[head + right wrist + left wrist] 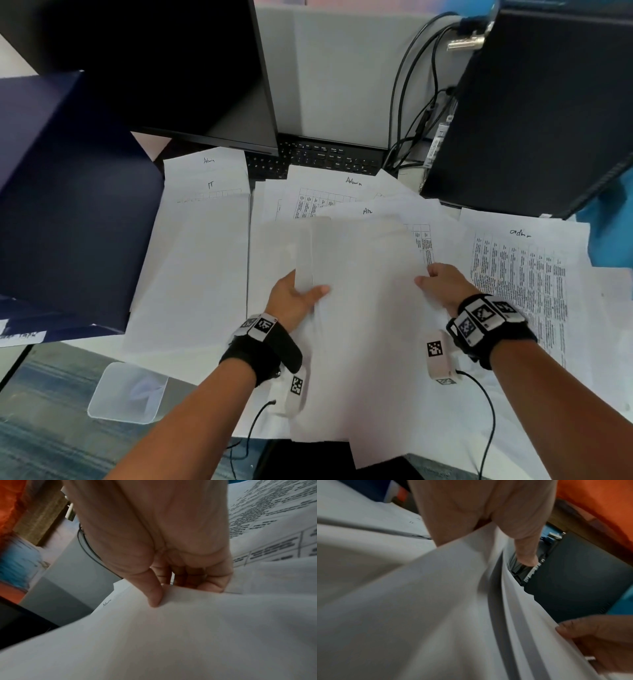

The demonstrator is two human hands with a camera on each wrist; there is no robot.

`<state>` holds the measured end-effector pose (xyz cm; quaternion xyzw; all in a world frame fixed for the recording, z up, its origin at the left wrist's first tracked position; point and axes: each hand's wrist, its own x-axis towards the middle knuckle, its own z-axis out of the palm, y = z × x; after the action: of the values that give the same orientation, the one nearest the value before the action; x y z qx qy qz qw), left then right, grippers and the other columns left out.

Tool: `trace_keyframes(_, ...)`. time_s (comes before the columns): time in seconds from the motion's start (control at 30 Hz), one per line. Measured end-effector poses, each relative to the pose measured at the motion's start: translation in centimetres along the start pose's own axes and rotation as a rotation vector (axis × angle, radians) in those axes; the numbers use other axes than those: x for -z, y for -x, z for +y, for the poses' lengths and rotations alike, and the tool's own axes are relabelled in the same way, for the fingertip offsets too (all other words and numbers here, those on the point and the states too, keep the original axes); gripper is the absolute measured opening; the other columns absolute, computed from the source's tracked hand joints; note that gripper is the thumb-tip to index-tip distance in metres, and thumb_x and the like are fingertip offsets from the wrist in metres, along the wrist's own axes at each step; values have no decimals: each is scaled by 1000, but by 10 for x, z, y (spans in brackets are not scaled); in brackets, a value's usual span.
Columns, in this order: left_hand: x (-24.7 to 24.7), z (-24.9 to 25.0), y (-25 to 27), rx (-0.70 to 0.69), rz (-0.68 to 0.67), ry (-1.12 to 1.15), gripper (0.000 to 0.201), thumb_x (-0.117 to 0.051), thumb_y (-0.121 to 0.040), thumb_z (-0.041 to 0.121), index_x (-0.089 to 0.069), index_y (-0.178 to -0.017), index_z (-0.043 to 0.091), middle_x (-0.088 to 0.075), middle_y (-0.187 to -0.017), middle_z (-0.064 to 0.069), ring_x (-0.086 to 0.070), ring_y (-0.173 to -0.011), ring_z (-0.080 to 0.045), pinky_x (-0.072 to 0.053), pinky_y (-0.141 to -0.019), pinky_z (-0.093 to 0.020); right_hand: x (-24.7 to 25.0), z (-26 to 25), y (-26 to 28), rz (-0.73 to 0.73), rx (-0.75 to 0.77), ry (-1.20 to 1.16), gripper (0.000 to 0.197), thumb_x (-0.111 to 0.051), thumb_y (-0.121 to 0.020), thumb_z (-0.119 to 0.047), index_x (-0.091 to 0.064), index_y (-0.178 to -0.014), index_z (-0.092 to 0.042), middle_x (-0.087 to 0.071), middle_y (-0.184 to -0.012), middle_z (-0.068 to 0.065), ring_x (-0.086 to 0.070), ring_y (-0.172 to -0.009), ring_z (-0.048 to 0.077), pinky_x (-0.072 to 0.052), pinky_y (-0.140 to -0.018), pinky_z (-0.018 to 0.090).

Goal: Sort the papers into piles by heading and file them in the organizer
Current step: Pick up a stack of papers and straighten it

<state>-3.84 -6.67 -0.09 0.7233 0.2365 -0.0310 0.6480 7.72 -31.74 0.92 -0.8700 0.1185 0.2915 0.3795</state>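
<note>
A sheaf of white sheets (363, 308) is lifted off the desk in front of me, blank side up. My left hand (298, 291) grips its left edge, thumb on top; in the left wrist view the left hand (488, 524) has the sheets (436, 615) between thumb and fingers. My right hand (442, 284) pinches the right edge; in the right wrist view the right hand (164, 588) has its thumb on top of the paper (171, 635) and fingers curled under. Loose papers headed "Admin" (352, 192), "IT" (205, 212) and "admin" (520, 274) lie spread around. The dark blue organizer (68, 205) stands at the left.
A black monitor (171, 68) stands behind the papers, a keyboard (322, 157) partly under them. A black computer tower (534, 120) with cables stands at the right rear. A clear plastic bin (126, 394) sits below the desk's front edge at the left.
</note>
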Motion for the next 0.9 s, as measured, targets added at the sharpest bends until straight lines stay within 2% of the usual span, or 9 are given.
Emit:
trace_keyframes(0.1, -5, 4, -3, 46, 49, 103, 32, -74, -82, 17, -63, -111, 13, -73, -105, -4, -70, -96, -18, -55, -84, -28, -10, -9, 9, 35, 40, -43, 45, -46, -98, -20, -35, -141, -11, -44, -139, 9, -46, -120, 25, -37, -101, 36)
trace_keyframes(0.2, -10, 3, -6, 84, 37, 73, 47, -66, -88, 23, -44, -129, 20, -63, -124, -1, -62, -108, -18, -46, -101, -38, -17, -15, 15, 18, 39, -91, 44, -43, -98, -21, -32, -140, -12, -49, -132, 8, -49, -111, 24, -38, -96, 32)
trace_keyframes(0.33, -14, 3, -4, 158, 135, 14, 78, -57, -93, 27, -1, -148, 25, -40, -144, -7, -47, -127, -24, -33, -111, -35, -23, -15, 22, 23, 78, -8, 29, -44, -97, -13, -50, -123, 0, -55, -113, 11, -53, -110, 30, -43, -87, 33)
trace_keyframes(0.4, -13, 5, 0, 207, 212, 35, 74, -57, -93, 28, -8, -148, 22, -41, -142, -9, -48, -124, -25, -36, -105, -31, -24, -11, 19, 92, 103, -43, 23, -46, -95, -9, -53, -111, 5, -58, -110, 20, -54, -97, 32, -46, -85, 38)
trace_keyframes(0.53, -12, 5, 8, 203, 150, 17, 40, -54, -95, 30, -42, -130, 15, -58, -115, 2, -56, -101, -16, -42, -90, -29, -20, -11, 14, 92, 103, -263, 12, -46, -95, -9, -55, -97, -1, -50, -87, 15, -45, -70, 21, -37, -58, 27)
trace_keyframes(0.63, -13, 14, 14, 101, 184, 114, 19, -52, -96, 23, -58, -114, 20, -68, -109, -1, -64, -102, -19, -50, -94, -36, -17, -18, 15, -20, 89, -275, 37, -47, -97, -18, -45, -132, -7, -52, -129, 8, -53, -112, 23, -42, -92, 31)
trace_keyframes(0.7, -9, 25, 18, 35, 165, 204, 14, -54, -95, 22, -62, -107, 25, -71, -105, 2, -67, -99, -15, -52, -86, -31, -17, -23, 15, -58, 114, -234, 45, -50, -96, -20, -40, -138, -9, -47, -139, 4, -48, -125, 24, -40, -101, 32)
trace_keyframes(0.83, 14, 52, 16, -134, 105, 101, 18, -45, -100, 32, -59, -97, 22, -66, -100, 7, -61, -89, 0, -45, -85, -19, -9, -46, 26, 41, 276, -499, 14, -49, -95, -7, -57, -104, -13, -65, -103, 4, -64, -93, 23, -49, -70, 21)
trace_keyframes(0.9, 25, 66, 13, -209, 142, 32, 23, -36, -102, 30, -53, -87, 25, -56, -91, 12, -52, -78, 16, -38, -79, -4, -4, -62, 35, 59, 349, -644, 18, -49, -94, -3, -58, -95, -19, -68, -100, 3, -65, -94, 24, -50, -73, 27)
